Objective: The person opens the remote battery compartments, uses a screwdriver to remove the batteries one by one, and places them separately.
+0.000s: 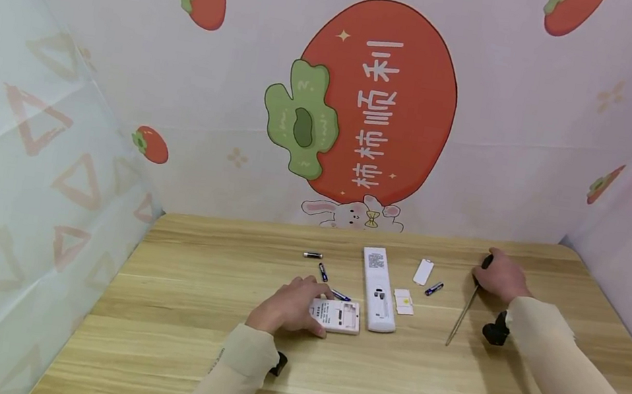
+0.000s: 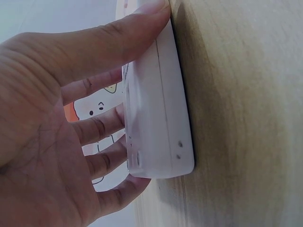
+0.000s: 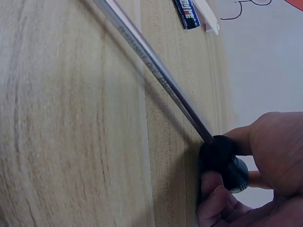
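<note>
On the table's middle, my left hand (image 1: 290,305) grips a small white remote control (image 1: 347,327) with its battery compartment facing up and uncovered. Its thumb lies along the near side, and the fingers bend round the far side, as the left wrist view shows on the white casing (image 2: 158,123). Over at the right, my right hand (image 1: 501,278) holds a screwdriver (image 1: 462,314) by its black handle (image 3: 220,158). The metal shaft (image 3: 158,71) slants down toward the near side, tip low over the table. Part of the handle is hidden by the fingers.
A long white remote control (image 1: 378,288) lies back up between the hands. Beside it are a white cover (image 1: 423,271), a small white piece (image 1: 404,301) and a blue battery (image 1: 434,289). More batteries (image 1: 313,255) lie behind the left hand. A patterned wall sheet (image 1: 232,103) borders the table (image 1: 176,353).
</note>
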Motion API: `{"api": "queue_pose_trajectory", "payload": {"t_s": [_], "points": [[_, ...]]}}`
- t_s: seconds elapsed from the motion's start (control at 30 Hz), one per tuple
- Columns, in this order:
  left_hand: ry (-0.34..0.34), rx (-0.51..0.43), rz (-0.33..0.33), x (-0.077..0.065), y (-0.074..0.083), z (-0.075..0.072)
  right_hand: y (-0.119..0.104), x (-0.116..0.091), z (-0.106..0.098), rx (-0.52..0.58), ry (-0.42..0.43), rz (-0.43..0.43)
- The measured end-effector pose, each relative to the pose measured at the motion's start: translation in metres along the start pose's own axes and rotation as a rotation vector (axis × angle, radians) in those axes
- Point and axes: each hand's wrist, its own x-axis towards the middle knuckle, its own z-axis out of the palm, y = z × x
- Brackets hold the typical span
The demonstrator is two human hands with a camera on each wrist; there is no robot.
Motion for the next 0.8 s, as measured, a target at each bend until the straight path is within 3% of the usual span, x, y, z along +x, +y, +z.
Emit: {"api": "queue_pose_trajectory", "payload": {"t_s": [0.43, 0.8], "points": [[-0.003, -0.007, -0.008, 0.001, 0.0, -0.001, -0.006, -0.005, -0.004, 0.039, -0.033, 0.034], [-0.003, -0.004, -0.004, 0.001, 0.0, -0.001, -0.009, -0.013, -0.006, 0.032, -0.007, 0.029]]}}
